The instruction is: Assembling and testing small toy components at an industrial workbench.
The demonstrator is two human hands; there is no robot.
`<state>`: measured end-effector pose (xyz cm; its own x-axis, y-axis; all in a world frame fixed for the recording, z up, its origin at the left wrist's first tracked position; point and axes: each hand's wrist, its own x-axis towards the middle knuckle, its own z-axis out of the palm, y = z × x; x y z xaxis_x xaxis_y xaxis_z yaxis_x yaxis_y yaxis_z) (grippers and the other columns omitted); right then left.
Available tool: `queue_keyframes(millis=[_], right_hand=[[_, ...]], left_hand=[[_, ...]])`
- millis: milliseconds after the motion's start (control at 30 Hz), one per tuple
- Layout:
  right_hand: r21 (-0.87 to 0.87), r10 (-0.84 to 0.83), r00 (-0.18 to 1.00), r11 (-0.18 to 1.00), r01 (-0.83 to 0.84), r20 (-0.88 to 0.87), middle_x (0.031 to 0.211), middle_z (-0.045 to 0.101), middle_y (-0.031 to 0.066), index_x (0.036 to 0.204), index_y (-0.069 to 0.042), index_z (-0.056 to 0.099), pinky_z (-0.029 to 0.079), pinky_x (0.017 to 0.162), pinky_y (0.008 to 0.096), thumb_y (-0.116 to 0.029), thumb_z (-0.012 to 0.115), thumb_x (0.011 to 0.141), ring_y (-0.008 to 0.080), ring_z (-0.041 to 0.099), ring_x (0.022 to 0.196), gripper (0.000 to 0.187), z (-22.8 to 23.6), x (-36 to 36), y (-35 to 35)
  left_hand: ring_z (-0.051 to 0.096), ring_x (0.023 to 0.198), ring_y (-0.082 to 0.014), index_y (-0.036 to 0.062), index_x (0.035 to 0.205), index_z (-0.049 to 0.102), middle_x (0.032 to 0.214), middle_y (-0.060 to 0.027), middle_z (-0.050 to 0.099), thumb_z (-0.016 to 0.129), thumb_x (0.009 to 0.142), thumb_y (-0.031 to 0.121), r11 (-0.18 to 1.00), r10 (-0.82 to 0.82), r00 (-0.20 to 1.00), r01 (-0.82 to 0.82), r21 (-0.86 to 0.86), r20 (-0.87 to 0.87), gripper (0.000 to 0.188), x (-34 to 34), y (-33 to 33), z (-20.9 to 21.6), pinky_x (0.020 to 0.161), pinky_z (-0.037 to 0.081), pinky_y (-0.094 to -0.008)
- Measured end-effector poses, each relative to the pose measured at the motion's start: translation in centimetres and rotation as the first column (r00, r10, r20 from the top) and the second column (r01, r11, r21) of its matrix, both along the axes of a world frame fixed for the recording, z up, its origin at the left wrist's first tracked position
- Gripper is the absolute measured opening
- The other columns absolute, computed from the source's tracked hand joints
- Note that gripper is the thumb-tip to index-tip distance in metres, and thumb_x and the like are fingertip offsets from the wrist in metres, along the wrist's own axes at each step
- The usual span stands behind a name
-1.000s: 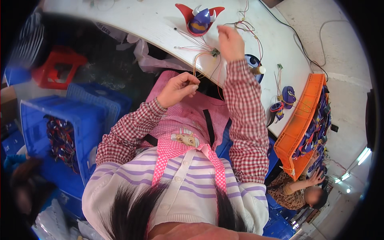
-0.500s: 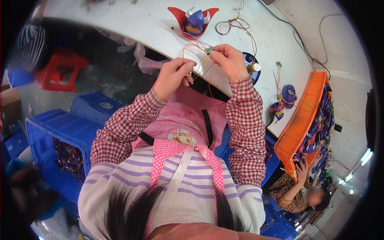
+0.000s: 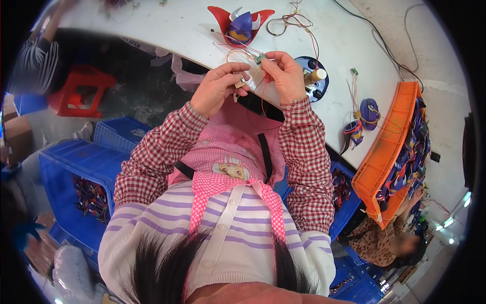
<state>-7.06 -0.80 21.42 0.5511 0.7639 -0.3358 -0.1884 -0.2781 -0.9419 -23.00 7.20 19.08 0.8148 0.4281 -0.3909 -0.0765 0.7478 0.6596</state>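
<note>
I observed the right hand (image 3: pixel 285 78) with its grip pinched on a small green circuit board (image 3: pixel 260 58) above the desk (image 3: pixel 174 28), the left hand (image 3: pixel 218 90) clamped on a small pale part (image 3: pixel 241 83). I judged the circuit board light and stiff, its thin wires (image 3: pixel 247 50) soft and easily torn, best held by its edges.

Note red stool (image 3: pixel 91 76) on dark floor (image 3: pixel 139 96) at left, blue basket (image 3: pixel 114 133) near it; glowing lamps (image 3: pixel 446 222) at far right.
</note>
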Motion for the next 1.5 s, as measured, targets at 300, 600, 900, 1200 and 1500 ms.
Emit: queue_keyframes(millis=[300, 600, 900, 1200, 1500], right_hand=[[0.155, 0.057, 0.544, 0.929, -0.335, 0.837, 0.087, 0.054, 0.0074, 0.096, -0.005, 0.062, 0.044, 0.067, 0.0277, -0.002, 0.063, 0.076, 0.0208, 0.052, 0.075, 0.02, 2.2, -3.3, -2.0], [0.0, 0.238, 0.397, 0.857, -0.515, 0.886, 0.092, 0.056, 0.0074, 0.095, -0.003, 0.063, 0.045, 0.066, 0.0256, 0.002, 0.062, 0.077, 0.0189, 0.054, 0.079, 0.019, 0.9, -3.5, -2.9], [0.054, 0.21, 0.476, 0.874, -0.483, 0.854, 0.088, 0.055, 0.0066, 0.093, -0.002, 0.062, 0.043, 0.061, 0.0231, 0.0, 0.061, 0.08, 0.0161, 0.053, 0.073, 0.013, 1.2, -4.4, -3.7], [0.076, 0.242, 0.628, 0.897, -0.436, 0.74, 0.085, 0.054, 0.0058, 0.094, -0.001, 0.062, 0.041, 0.059, 0.0219, -0.001, 0.06, 0.083, 0.0143, 0.051, 0.068, 0.011, 0.6, -4.3, -3.7], [0.025, 0.197, 0.786, 0.965, -0.26, 0.586, 0.085, 0.054, 0.0075, 0.095, -0.002, 0.064, 0.045, 0.061, 0.0255, -0.011, 0.06, 0.085, 0.0172, 0.054, 0.068, 0.014, 1.5, -3.0, -3.2]], left_hand=[[0.061, 0.075, -0.0138, -0.0028, 0.121, 0.047, 0.097, -0.0123, 0.056, 0.052, 0.088, -0.002, 0.992, -0.014, 0.995, 0.001, 0.129, 0.098, 0.033, -1.0, 0.1, 0.7, 0.066, 0.053, -0.0196], [0.061, 0.066, -0.0143, -0.0024, 0.122, 0.046, 0.091, -0.0135, 0.06, 0.057, 0.085, -0.003, 0.987, -0.082, 0.997, 0.083, 0.137, -0.01, 0.038, -1.8, 0.5, 1.0, 0.061, 0.054, -0.0197], [0.062, 0.068, -0.0151, -0.0031, 0.121, 0.045, 0.085, -0.0126, 0.06, 0.058, 0.082, -0.004, 0.97, -0.095, 0.995, 0.091, 0.227, 0.008, 0.041, -2.0, 0.0, 1.4, 0.061, 0.054, -0.0202], [0.062, 0.068, -0.0156, -0.0033, 0.121, 0.044, 0.082, -0.0115, 0.059, 0.053, 0.081, -0.005, 0.924, -0.198, 0.98, 0.184, 0.334, 0.009, 0.041, -1.9, 0.1, 1.5, 0.06, 0.054, -0.0198], [0.059, 0.064, -0.0132, -0.0023, 0.119, 0.047, 0.081, -0.01, 0.059, 0.05, 0.081, -0.004, 0.908, -0.165, 0.986, 0.163, 0.386, -0.029, 0.039, -1.8, -0.3, 1.6, 0.058, 0.051, -0.0191]])
